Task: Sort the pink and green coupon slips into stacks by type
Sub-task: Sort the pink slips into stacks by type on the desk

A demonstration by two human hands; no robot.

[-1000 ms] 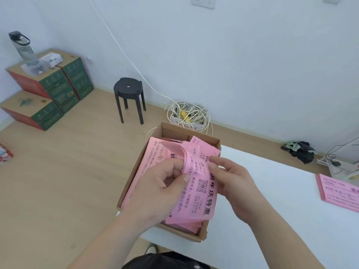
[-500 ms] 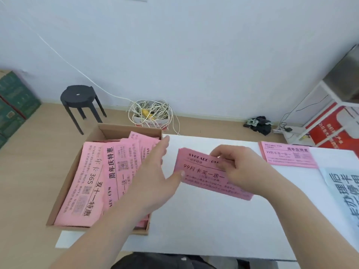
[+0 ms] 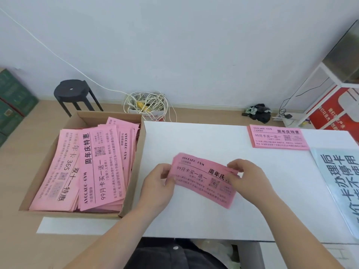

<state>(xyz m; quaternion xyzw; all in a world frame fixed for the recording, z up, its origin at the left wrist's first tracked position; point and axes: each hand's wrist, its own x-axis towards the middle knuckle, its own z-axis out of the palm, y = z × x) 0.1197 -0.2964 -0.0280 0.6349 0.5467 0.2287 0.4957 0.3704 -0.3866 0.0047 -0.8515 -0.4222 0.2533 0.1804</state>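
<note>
The left hand (image 3: 158, 188) and right hand (image 3: 246, 178) each pinch an end of a thin bundle of pink coupon slips (image 3: 202, 179), held over the white table (image 3: 204, 220). To the left, a cardboard box (image 3: 134, 183) holds loose pink slips (image 3: 93, 167); a sorted pink stack (image 3: 278, 137) lies at the table's far right, beside a pale blue printed sheet (image 3: 342, 187)

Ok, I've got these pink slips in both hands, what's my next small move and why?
Probably carry the held slips right and back onto the pink stack at the table's far edge. Both read 99月卡买一送一, so they look like the same type. Left hand and right hand already pinch them above the table.
</note>
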